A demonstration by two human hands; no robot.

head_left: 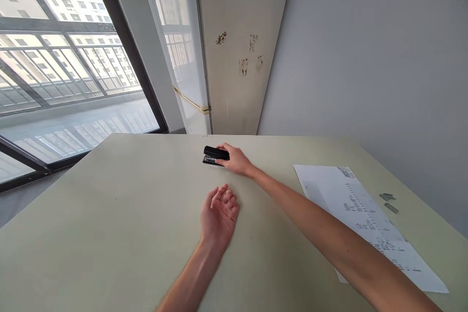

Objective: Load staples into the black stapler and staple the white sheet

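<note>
A black stapler (215, 153) lies near the far edge of the pale table, its front end pointing left. My right hand (237, 160) is closed around the stapler's right end, thumb on the near side and fingers over the far side. Closer to me, my left hand (219, 214) rests palm up on the table with its fingers loosely curled and nothing in it. Printed white paper sheets (325, 185) lie at the right, partly hidden under my right forearm.
Two small grey pieces, one ragged (387, 197) and one oblong (391, 208), lie right of the sheets on the table (109, 214). Behind the table stand a stained cabinet (241, 87) and a grey wall (358, 58). Windows are at the left.
</note>
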